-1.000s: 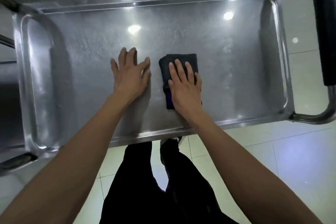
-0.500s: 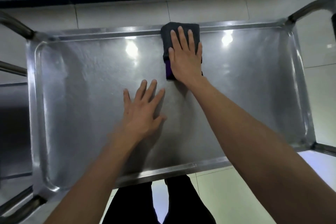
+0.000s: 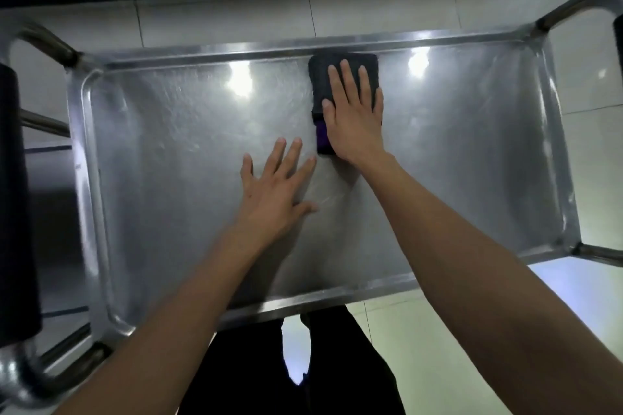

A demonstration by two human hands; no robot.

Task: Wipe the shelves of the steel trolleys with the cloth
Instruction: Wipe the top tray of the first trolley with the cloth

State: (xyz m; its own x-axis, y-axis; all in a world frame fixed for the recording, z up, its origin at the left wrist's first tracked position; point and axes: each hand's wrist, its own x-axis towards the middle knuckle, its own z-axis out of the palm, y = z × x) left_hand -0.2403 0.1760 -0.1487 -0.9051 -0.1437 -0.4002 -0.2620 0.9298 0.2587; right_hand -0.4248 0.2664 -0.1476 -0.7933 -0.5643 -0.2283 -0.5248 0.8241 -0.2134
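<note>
Wiping in hand: right hand (image 3: 354, 118), fingers (image 3: 347, 77) straight, presses the folded cloth (image 3: 344, 64) flat against the shelf's (image 3: 168, 145) far rim; left hand (image 3: 273, 192) rests released, bracing; next stroke should likely draw back over unwiped steel.

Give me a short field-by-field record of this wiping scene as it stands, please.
surface: steel trolley shelf, seen from above
cloth: dark folded cloth, at the shelf's far rim
right hand: right hand flat on the cloth, fingers straight
left hand: left hand flat on the bare shelf, fingers spread
floor: pale tiles beneath
</note>
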